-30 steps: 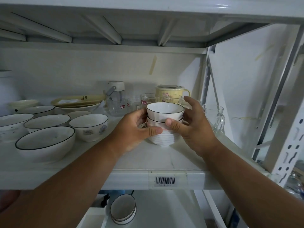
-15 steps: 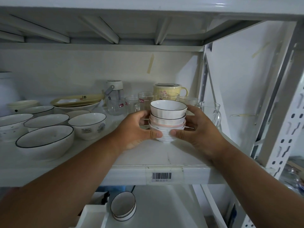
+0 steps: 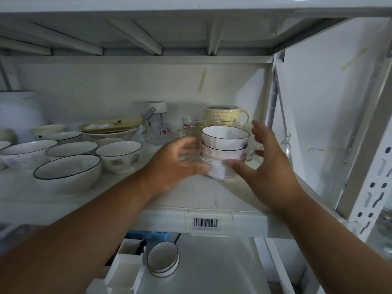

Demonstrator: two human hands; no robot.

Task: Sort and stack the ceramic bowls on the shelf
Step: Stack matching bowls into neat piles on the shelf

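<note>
A stack of small white ceramic bowls (image 3: 225, 150) stands on the white shelf (image 3: 148, 219), right of its middle; the top bowl has a thin dark rim and the bottom one is ribbed. My left hand (image 3: 177, 164) cups the stack's left side, thumb pressed on the ribbed base. My right hand (image 3: 268, 164) is at the right side with fingers spread and off the upper bowls; only its thumb is close to the base.
Left of the stack sit loose bowls: a large dark-rimmed bowl (image 3: 67, 174), a patterned bowl (image 3: 118, 156) and several more behind. Glasses (image 3: 194, 126), a jar (image 3: 156, 124), a yellow mug (image 3: 224, 115) and a glass pitcher (image 3: 286, 143) crowd the back. Small plates (image 3: 163, 259) lie below.
The stack has been pushed further back and right on the shelf. My right hand's fingers have come off the bowls and spread; my left hand stays on the stack.
</note>
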